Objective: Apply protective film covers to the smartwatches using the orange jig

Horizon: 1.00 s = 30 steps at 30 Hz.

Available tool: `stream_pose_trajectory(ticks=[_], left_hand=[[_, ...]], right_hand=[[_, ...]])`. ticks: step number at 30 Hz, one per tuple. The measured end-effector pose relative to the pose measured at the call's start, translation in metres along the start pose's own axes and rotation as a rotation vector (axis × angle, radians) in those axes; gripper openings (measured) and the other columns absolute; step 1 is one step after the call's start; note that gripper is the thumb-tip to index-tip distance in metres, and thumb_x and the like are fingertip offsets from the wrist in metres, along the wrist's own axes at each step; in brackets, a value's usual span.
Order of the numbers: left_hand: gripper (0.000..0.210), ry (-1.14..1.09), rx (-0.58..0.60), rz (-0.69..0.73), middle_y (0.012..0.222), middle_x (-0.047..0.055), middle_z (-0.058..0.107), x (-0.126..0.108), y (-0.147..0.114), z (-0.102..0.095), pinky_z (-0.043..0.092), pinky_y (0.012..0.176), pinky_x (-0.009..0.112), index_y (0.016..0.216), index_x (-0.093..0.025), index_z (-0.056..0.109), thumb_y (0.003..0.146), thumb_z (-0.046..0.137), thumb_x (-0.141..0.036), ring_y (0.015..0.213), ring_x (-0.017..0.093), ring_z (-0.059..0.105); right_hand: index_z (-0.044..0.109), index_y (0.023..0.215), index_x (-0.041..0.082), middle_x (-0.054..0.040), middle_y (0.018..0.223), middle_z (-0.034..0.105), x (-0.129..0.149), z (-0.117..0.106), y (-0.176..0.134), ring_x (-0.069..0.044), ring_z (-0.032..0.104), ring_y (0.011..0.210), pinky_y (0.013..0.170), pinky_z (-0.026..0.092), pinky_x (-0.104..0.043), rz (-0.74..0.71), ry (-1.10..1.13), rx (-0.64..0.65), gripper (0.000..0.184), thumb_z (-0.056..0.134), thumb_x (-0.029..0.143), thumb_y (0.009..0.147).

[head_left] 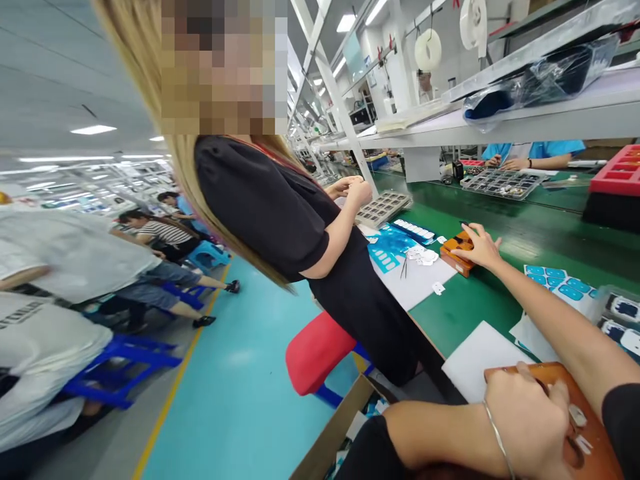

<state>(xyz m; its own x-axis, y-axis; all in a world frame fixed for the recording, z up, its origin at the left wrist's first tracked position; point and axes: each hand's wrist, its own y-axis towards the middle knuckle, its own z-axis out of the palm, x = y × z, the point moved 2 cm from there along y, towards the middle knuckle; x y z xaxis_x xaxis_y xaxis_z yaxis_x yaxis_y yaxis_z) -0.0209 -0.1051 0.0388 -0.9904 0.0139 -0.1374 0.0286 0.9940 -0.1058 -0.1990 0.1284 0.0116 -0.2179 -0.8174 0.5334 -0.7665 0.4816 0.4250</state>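
Observation:
My right hand (481, 247) reaches across the green bench to an orange block fixture (456, 253). Its fingers are spread over and beside the block, with the thumb at the block's top. My left hand (527, 423), with a thin bangle at the wrist, is closed in a fist on an orange-brown board (597, 427). What lies inside those curled fingers is hidden. Small white pieces (577, 417) lie on the board beside the left hand. Under the board's far edge is a white foam sheet (483, 357).
A co-worker in black (270, 200) stands close at the bench, both hands raised near a compartment tray (385, 208). Blue sheets (387, 247), tweezers (404, 268) and white labels (425, 255) lie there. A red stool (320, 353) and an open carton (330, 433) stand below.

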Motion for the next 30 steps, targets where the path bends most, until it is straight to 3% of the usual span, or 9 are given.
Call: stream_pose_trajectory(ticks=[3,5,8,11,15,18,22,26,30], left_hand=[[0.078,-0.009,0.008,0.047,0.086,0.011,0.065,-0.012,0.005,-0.005,0.051,0.055,0.032,0.112,-0.012,0.057,0.070,0.060,-0.078,0.080,0.027,0.066],[0.077,-0.032,0.027,0.046,0.086,0.011,0.065,-0.022,0.009,-0.003,0.052,0.056,0.032,0.109,-0.014,0.057,0.069,0.061,-0.079,0.082,0.027,0.066],[0.073,-0.085,0.054,0.023,0.088,0.010,0.065,-0.039,0.016,0.003,0.053,0.060,0.034,0.111,-0.014,0.056,0.068,0.067,-0.072,0.088,0.030,0.066],[0.077,-0.144,0.050,-0.042,0.097,0.012,0.066,-0.055,0.022,0.006,0.054,0.062,0.035,0.118,-0.013,0.053,0.062,0.075,-0.061,0.097,0.035,0.066],[0.087,-0.139,0.089,-0.202,0.097,0.017,0.068,-0.072,0.028,0.001,0.052,0.063,0.031,0.135,-0.013,0.045,0.064,0.079,-0.052,0.100,0.036,0.067],[0.088,-0.103,0.172,-0.242,0.094,0.019,0.069,-0.083,0.031,-0.004,0.051,0.062,0.030,0.141,-0.013,0.042,0.069,0.076,-0.049,0.104,0.040,0.067],[0.087,-0.096,0.249,-0.200,0.094,0.018,0.070,-0.097,0.033,-0.008,0.053,0.065,0.032,0.144,-0.015,0.040,0.073,0.073,-0.053,0.109,0.042,0.066],[0.082,-0.061,0.262,-0.191,0.098,0.018,0.071,-0.107,0.037,-0.007,0.054,0.071,0.036,0.142,-0.015,0.043,0.074,0.072,-0.052,0.108,0.042,0.066],[0.075,-0.051,0.234,-0.217,0.095,0.016,0.071,-0.114,0.045,-0.005,0.054,0.070,0.038,0.139,-0.015,0.046,0.077,0.069,-0.051,0.097,0.038,0.070]], right_hand=[[0.064,0.130,0.027,-0.0116,0.136,0.056,0.007,-0.032,-0.024,-0.037,0.058,0.119,0.098,0.046,-0.060,-0.050,0.065,-0.063,0.050,0.058,0.052,0.087],[0.070,0.120,0.025,-0.0104,0.126,0.062,0.009,-0.064,-0.056,-0.031,0.061,0.114,0.097,0.050,-0.051,-0.077,0.091,-0.118,0.039,0.051,0.047,0.093],[0.075,0.107,0.026,-0.0077,0.107,0.067,0.013,-0.118,-0.125,-0.025,0.065,0.102,0.090,0.053,-0.042,-0.060,0.085,-0.192,0.036,0.046,0.047,0.099],[0.076,0.105,0.028,-0.0050,0.102,0.068,0.017,-0.168,-0.203,-0.023,0.065,0.098,0.086,0.053,-0.038,-0.020,0.095,-0.319,0.029,0.050,0.042,0.100],[0.076,0.106,0.031,-0.0044,0.100,0.067,0.017,-0.208,-0.291,-0.023,0.064,0.098,0.087,0.052,-0.039,0.124,0.037,-0.500,0.023,0.054,0.036,0.099],[0.076,0.108,0.032,-0.0047,0.099,0.064,0.015,-0.210,-0.338,-0.023,0.065,0.095,0.083,0.056,-0.039,0.248,0.061,-0.571,0.021,0.058,0.037,0.097],[0.072,0.117,0.036,-0.0042,0.110,0.055,0.014,-0.190,-0.375,-0.019,0.070,0.085,0.080,0.061,-0.037,0.352,0.256,-0.616,0.024,0.062,0.033,0.096],[0.069,0.121,0.036,-0.0047,0.114,0.052,0.016,-0.174,-0.384,-0.019,0.072,0.085,0.079,0.062,-0.037,0.377,0.333,-0.660,0.026,0.058,0.032,0.098],[0.068,0.122,0.037,-0.0046,0.115,0.054,0.015,-0.176,-0.383,-0.019,0.072,0.089,0.083,0.063,-0.039,0.379,0.280,-0.682,0.026,0.056,0.033,0.099]])
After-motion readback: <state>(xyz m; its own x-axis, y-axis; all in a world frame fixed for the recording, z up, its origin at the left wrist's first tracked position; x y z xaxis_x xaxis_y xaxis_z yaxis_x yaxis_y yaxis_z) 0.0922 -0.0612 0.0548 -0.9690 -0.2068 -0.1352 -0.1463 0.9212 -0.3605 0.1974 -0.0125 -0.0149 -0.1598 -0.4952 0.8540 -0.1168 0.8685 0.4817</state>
